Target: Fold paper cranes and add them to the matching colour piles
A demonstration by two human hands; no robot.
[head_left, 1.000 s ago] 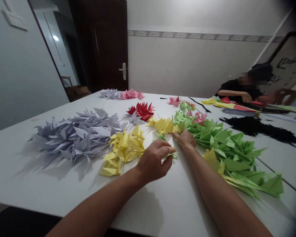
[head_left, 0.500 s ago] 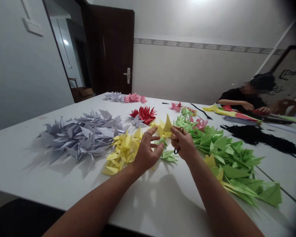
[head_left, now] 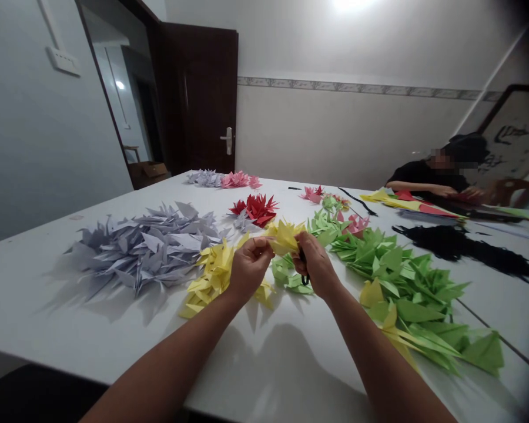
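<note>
Over the middle of the table, a yellow origami paper crane is stretched between my two hands. My left hand pinches a thin tip on its left side. My right hand grips its right side, and a small black looped item shows under those fingers; its kind I cannot make out. Below the hands lie a few green folded pieces. Beside my left hand is a heap of yellow paper cranes. To the right of my right hand spreads a long heap of green ones.
A large pale lilac heap covers the left of the white table. Red cranes and pink ones lie farther back. At right are black strands, colored paper sheets and a seated person at work.
My left hand has closed from spread fingers to a pinch on the yellow crane. Both hands have moved slightly left and down, and the crane has tipped over from upright.
</note>
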